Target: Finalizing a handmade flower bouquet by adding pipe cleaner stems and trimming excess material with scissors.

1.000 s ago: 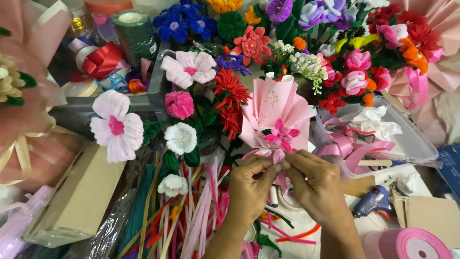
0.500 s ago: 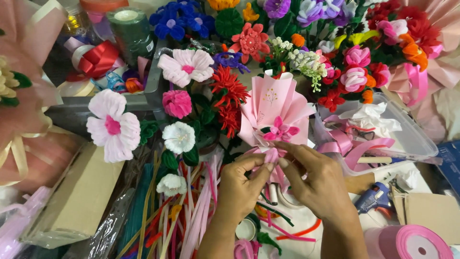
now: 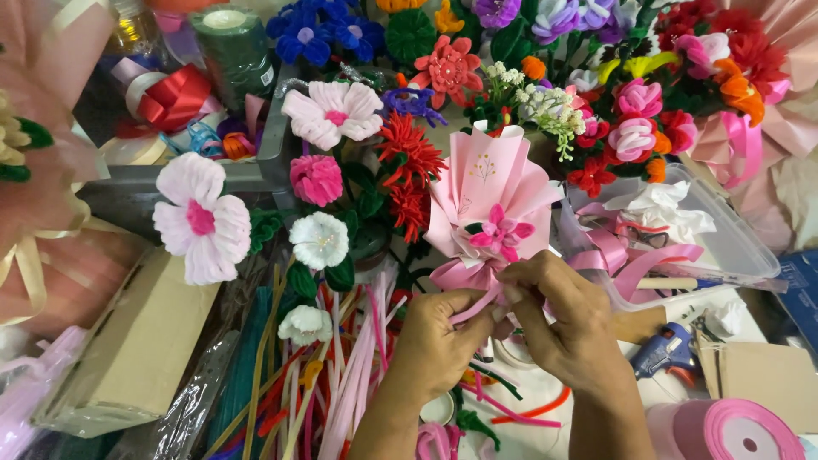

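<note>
The small bouquet of pleated pink paper around a pink pipe-cleaner flower [image 3: 492,204] looks light, crushable and soft, best gripped at its gathered neck. There the left hand [image 3: 439,341] pinches a pink satin ribbon [image 3: 469,281], smooth and slippery, and the right hand [image 3: 567,324] pinches it too. Fuzzy pipe cleaners [image 3: 341,375] lie left of the bouquet.

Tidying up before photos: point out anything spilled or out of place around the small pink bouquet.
Nothing spilled. Loose pipe cleaners lie scattered under both hands, left and right, which pinch the ribbon on the pink bouquet.
</note>
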